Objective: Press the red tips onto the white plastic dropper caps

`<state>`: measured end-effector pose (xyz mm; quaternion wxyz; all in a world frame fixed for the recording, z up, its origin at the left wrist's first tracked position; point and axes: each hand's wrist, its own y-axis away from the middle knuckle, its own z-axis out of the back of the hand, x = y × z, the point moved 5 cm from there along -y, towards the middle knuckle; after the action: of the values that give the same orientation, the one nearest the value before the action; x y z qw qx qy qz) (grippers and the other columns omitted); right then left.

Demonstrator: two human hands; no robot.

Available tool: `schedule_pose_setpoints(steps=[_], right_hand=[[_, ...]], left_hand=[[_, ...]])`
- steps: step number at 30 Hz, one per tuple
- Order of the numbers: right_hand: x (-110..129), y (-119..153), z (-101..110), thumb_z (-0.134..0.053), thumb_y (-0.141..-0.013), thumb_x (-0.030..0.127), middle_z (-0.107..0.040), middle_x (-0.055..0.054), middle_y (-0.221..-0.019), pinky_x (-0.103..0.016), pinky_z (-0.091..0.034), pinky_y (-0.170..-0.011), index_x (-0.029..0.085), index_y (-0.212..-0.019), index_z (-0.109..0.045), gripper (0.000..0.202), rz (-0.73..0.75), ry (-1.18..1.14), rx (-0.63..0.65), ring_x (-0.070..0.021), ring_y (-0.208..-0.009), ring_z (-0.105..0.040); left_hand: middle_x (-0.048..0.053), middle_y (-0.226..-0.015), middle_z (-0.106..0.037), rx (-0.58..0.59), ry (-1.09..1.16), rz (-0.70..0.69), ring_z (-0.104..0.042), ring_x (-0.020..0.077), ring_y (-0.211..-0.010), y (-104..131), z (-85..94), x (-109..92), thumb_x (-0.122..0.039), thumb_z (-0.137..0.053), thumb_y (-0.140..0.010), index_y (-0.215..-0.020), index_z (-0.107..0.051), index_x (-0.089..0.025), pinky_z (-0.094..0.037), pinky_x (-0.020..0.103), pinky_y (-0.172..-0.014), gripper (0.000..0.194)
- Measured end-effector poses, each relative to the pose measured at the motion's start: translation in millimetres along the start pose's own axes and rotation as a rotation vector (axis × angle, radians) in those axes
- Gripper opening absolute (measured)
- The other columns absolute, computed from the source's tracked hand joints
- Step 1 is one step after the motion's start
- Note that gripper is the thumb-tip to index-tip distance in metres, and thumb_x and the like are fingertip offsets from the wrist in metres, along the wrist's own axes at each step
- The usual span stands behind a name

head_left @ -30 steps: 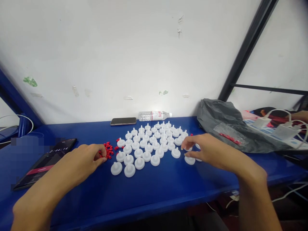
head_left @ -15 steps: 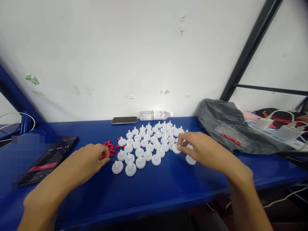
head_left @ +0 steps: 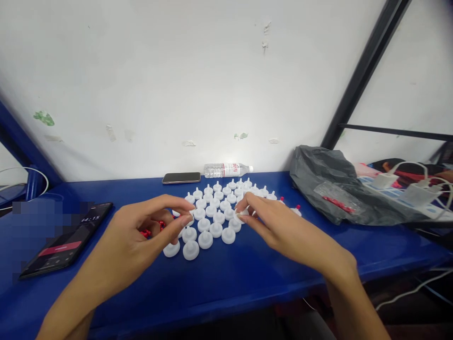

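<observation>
Several white round caps with upright nozzles (head_left: 191, 250) stand grouped on the blue table. My left hand (head_left: 152, 226) is raised over the group's left side, thumb and index finger curved toward each other; anything at their tips is too small to make out. Small red pieces (head_left: 146, 233) lie behind that hand, partly covered by it. My right hand (head_left: 269, 217) has its fingertips pinched at the middle of the group, around a white cap (head_left: 242, 212) mostly hidden by the fingers. To its right, a white cap with a red tip (head_left: 297, 210) stands on the table.
A phone showing a timer (head_left: 67, 241) lies at the left. Another phone (head_left: 181, 178) and a clear bottle (head_left: 228, 170) lie by the wall. On the right are a grey plastic bag (head_left: 318, 165), a small bag of red pieces (head_left: 339, 203) and a power strip (head_left: 399, 193) with chargers.
My left hand has risen from the red pieces and moved right. My right hand has moved left, uncovering red-tipped caps at the right.
</observation>
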<state>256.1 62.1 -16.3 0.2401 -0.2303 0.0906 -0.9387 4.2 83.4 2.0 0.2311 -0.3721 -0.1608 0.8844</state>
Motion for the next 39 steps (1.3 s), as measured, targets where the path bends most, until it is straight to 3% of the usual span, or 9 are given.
schedule_pose_setpoints(steps=[3, 7, 21, 25, 27, 30, 32, 35, 39], right_hand=[[11.8, -3.6, -2.1, -0.048, -0.111, 0.043, -0.072, -0.002, -0.113, -0.035, -0.05, -0.082, 0.03, -0.125, -0.055, 0.02, 0.036, -0.045, -0.023, -0.0217, -0.095, -0.069], [25.3, -4.9, -3.0, -0.06, -0.105, 0.049, -0.073, 0.001, -0.103, -0.035, -0.052, -0.081, 0.034, -0.138, -0.048, 0.038, 0.076, -0.066, -0.052, -0.0219, -0.092, -0.072], [29.2, -5.7, -6.4, -0.063, -0.104, 0.048, -0.075, 0.003, -0.102, -0.031, -0.053, -0.075, 0.035, -0.135, -0.048, 0.037, 0.131, -0.082, -0.114, -0.0205, -0.088, -0.075], [30.1, -5.4, -5.2, -0.067, -0.103, 0.041, -0.076, 0.003, -0.114, -0.027, -0.053, -0.074, 0.033, -0.131, -0.052, 0.033, 0.226, -0.087, -0.182, -0.0161, -0.086, -0.074], [32.5, -4.0, -2.8, -0.068, -0.103, 0.034, -0.076, 0.002, -0.117, -0.025, -0.053, -0.077, 0.031, -0.13, -0.055, 0.031, 0.302, -0.073, -0.249, -0.0148, -0.091, -0.074], [38.1, -2.7, 0.1, -0.066, -0.104, 0.026, -0.076, 0.0, -0.12, -0.025, -0.054, -0.086, 0.028, -0.132, -0.058, 0.029, 0.397, -0.064, -0.334, -0.0149, -0.104, -0.073], [44.3, -2.5, 1.6, -0.065, -0.104, 0.024, -0.077, -0.001, -0.116, -0.027, -0.054, -0.09, 0.024, -0.125, -0.063, 0.021, 0.473, -0.054, -0.382, -0.0152, -0.105, -0.072], [53.2, -2.7, 3.6, -0.067, -0.103, 0.023, -0.078, -0.002, -0.108, -0.029, -0.055, -0.093, 0.021, -0.108, -0.07, 0.006, 0.561, -0.037, -0.449, -0.0157, -0.102, -0.07], [56.4, -3.9, 3.6, -0.067, -0.103, 0.021, -0.078, -0.004, -0.111, -0.03, -0.056, -0.094, 0.019, -0.103, -0.071, 0.004, 0.565, -0.056, -0.491, -0.0162, -0.103, -0.07]], left_hand=[[-0.002, -0.068, -0.076, 0.055, 0.192, 0.003, -0.066, 0.0133, -0.055, -1.0, -13.9, -10.3, -0.05, -0.064, -0.097, -0.105, -0.08, -0.026, -0.049, 0.02, -0.047, 0.03], [-0.002, -0.063, -0.076, 0.078, 0.233, 0.01, -0.07, 0.0134, -0.056, -2.0, -24.8, -21.0, -0.042, -0.063, -0.098, -0.097, -0.082, -0.025, -0.05, 0.019, -0.049, 0.026], [-0.004, -0.064, -0.077, 0.172, 0.318, 0.037, -0.067, 0.0114, -0.056, 1.9, -32.3, -17.9, -0.041, -0.066, -0.099, -0.1, -0.081, -0.03, -0.049, 0.017, -0.051, 0.02], [0.0, -0.092, -0.081, 0.191, 0.385, 0.074, -0.07, 0.0124, -0.071, 0.4, -33.5, -16.4, -0.044, -0.074, -0.093, -0.095, -0.08, -0.029, -0.049, 0.016, -0.052, 0.016], [0.001, -0.106, -0.079, 0.202, 0.439, 0.125, -0.072, 0.015, -0.082, 1.0, -34.4, -13.5, -0.044, -0.08, -0.088, -0.106, -0.077, -0.031, -0.05, 0.016, -0.053, 0.023], [0.005, -0.131, -0.073, 0.276, 0.574, 0.22, -0.072, 0.0209, -0.102, 5.0, -38.7, -8.8, -0.045, -0.083, -0.085, -0.135, -0.064, -0.037, -0.054, 0.017, -0.057, 0.054], [0.009, -0.139, -0.069, 0.355, 0.679, 0.259, -0.071, 0.0222, -0.102, 8.1, -42.1, -8.5, -0.048, -0.082, -0.085, -0.144, -0.059, -0.036, -0.055, 0.019, -0.057, 0.064], [0.012, -0.129, -0.074, 0.417, 0.789, 0.275, -0.07, 0.0193, -0.087, 9.7, -43.0, -11.5, -0.048, -0.084, -0.083, -0.144, -0.063, -0.03, -0.054, 0.019, -0.053, 0.066], [0.009, -0.116, -0.079, 0.367, 0.879, 0.265, -0.067, 0.016, -0.079, 7.6, -40.0, -18.1, -0.039, -0.089, -0.08, -0.137, -0.069, -0.029, -0.055, 0.019, -0.052, 0.061]])
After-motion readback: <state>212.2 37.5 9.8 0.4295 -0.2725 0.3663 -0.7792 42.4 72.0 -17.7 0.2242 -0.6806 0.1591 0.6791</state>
